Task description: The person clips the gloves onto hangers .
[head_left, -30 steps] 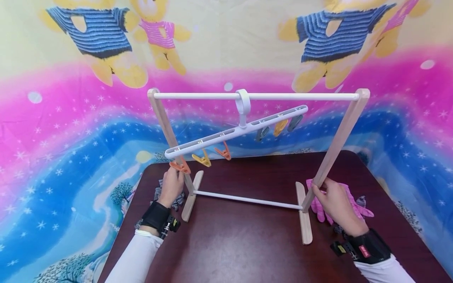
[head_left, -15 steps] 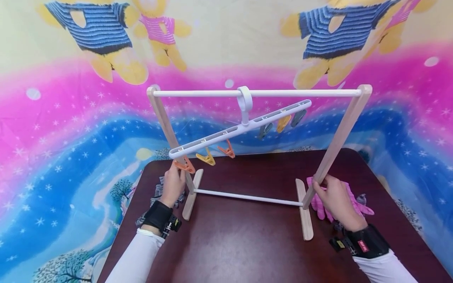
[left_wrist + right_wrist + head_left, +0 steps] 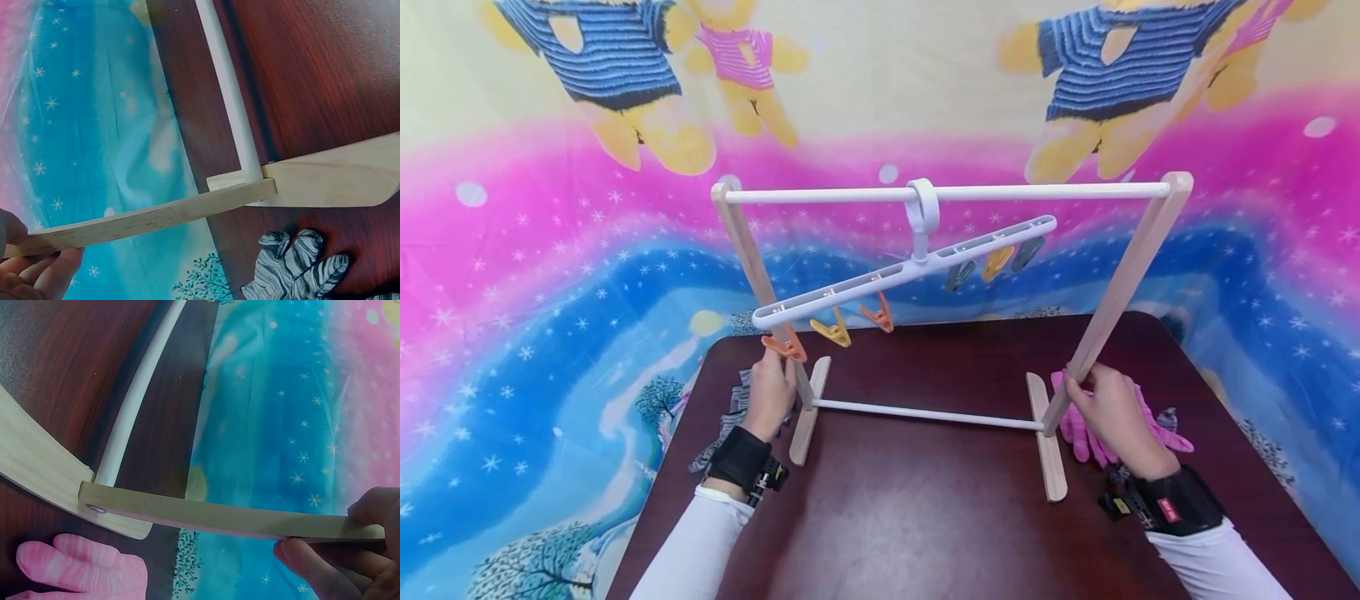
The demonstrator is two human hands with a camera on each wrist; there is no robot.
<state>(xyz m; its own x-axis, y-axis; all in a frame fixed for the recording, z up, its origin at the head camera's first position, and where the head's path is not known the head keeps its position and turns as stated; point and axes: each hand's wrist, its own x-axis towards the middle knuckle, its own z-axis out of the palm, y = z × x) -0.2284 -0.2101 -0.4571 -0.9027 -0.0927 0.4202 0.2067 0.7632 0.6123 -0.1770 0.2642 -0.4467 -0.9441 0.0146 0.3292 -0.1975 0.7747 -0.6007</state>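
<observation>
Two hands, mine, grip one rack [image 3: 928, 414]: my left hand's [image 3: 770, 396] thumb and fingers pinch its left post [image 3: 752, 258], my right hand's [image 3: 1116, 417] pinch the right post [image 3: 1120, 308], both low. The rack stands between them, posts running up and away from my fingers, its length spanning left to right, neither hand clearly nearer. From its top rail [image 3: 1045, 192] a clip hanger [image 3: 842, 292] hangs slantwise, left end closest to my left hand. Beyond, a striped glove [image 3: 294, 265] lies left, a pink glove [image 3: 1161, 429] right.

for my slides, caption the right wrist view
Right hand gripping a wooden post, a pink glove lying on the table.
</observation>
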